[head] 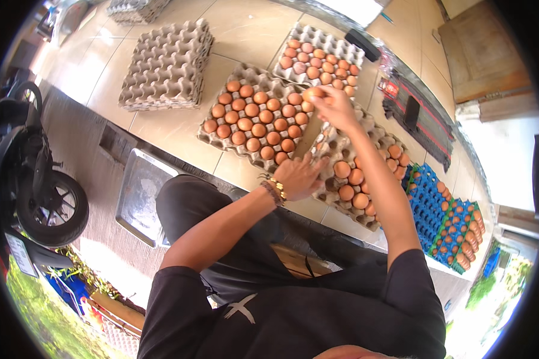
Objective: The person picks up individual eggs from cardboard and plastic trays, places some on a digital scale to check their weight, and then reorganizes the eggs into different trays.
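Note:
My right hand point(337, 107) grips a brown egg point(313, 93) above the gap between two pulp egg trays. My left hand point(298, 176) rests palm down, fingers spread, at the near edge of the right pulp tray point(331, 185), and I see nothing in it. That tray holds larger brown eggs point(355, 176), some of them hidden by my right forearm. Left of it, a pulp tray point(206, 130) is filled with many brown eggs point(251, 110). Behind stands a paler tray point(316, 37), partly filled with eggs, its far cups bare.
Stacked pulp trays point(164, 67) stand at the left on the tiles. Blue plastic trays point(424, 202) with eggs stand at the right. A phone point(412, 112) lies on a striped mat point(426, 134). A metal tray point(143, 193) lies lower, near a motorbike wheel point(54, 208).

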{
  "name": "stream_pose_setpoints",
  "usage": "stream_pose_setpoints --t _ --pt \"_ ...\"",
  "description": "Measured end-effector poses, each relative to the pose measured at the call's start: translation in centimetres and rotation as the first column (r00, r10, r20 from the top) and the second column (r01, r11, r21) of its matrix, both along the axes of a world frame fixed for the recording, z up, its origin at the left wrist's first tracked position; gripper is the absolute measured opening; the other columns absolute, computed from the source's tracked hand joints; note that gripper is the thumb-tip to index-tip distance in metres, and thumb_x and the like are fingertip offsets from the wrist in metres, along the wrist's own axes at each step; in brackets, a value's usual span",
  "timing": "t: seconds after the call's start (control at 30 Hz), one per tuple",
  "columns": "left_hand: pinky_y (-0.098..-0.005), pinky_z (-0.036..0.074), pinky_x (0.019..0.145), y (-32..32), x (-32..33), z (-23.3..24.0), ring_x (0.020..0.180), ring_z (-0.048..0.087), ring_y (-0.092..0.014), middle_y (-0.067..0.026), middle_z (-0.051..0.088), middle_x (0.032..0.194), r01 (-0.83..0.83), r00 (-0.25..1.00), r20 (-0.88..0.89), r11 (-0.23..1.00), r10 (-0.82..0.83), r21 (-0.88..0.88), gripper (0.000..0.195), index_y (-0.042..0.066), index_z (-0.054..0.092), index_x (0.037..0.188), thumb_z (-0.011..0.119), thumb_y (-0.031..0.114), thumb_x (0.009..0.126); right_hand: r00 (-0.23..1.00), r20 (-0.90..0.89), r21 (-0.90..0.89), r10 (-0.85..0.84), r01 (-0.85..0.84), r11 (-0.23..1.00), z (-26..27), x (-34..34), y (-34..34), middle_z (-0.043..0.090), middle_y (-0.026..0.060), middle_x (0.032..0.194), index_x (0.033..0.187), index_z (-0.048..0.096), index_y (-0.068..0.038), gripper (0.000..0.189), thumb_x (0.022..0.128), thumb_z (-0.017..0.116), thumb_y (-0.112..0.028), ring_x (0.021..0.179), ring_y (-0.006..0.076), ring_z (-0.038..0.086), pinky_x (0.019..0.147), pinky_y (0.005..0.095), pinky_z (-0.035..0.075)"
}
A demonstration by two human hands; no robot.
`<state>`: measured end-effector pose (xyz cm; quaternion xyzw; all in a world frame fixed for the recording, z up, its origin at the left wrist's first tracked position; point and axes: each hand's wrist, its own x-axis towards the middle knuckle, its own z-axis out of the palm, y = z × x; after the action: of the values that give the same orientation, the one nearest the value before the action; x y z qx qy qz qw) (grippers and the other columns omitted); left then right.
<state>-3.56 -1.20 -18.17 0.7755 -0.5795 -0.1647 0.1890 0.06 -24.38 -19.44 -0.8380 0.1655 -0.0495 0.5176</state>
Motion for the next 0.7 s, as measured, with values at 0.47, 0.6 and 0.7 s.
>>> stream_pose_setpoints --t 0.47,0.6,0.7 --pt "-0.0436 0.049 0.069 0.5 0.8 -1.1 0.09 0.066 -0.033 -0.029 0.05 0.134 -0.061 0.998 0.001 0.998 0.061 0.011 0.067 0.016 0.042 0.143 0.066 0.038 0.085 0.961 -0.261 0.464 -0.091 0.207 0.861 -5.4 13.9 4.5 0.064 0.0069 0.097 0.099 0.058 -0.006 0.019 0.09 0.058 -0.023 0.086 0.0102 0.064 0.053 0.0277 0.05" --pt "-0.0468 0.047 0.073 0.7 1.1 -0.7 0.094 0.065 -0.034 -0.0288 0.047 0.138 -0.053 0.999 0.017 0.997 0.052 0.064 0.068 0.015 0.042 0.143 0.067 0.038 0.084 0.979 -0.192 -0.393 0.073 -0.145 0.908 -6.5 16.4 6.1 0.064 0.0138 0.098 0.099 0.056 -0.003 0.03 0.081 0.065 -0.024 0.089 0.028 0.065 0.075 0.0399 0.054" --pt "-0.0497 0.047 0.079 0.5 1.4 0.0 0.101 0.063 -0.037 -0.0301 0.042 0.142 -0.012 1.0 -0.007 0.99 0.014 0.138 0.072 0.016 0.039 0.146 0.068 0.038 0.084 0.907 -0.251 -0.596 0.339 -0.421 0.684 -6.7 17.2 6.2 0.064 0.019 0.103 0.103 0.059 -0.002 0.035 0.075 0.067 -0.022 0.094 0.0386 0.064 0.087 0.0442 0.051"
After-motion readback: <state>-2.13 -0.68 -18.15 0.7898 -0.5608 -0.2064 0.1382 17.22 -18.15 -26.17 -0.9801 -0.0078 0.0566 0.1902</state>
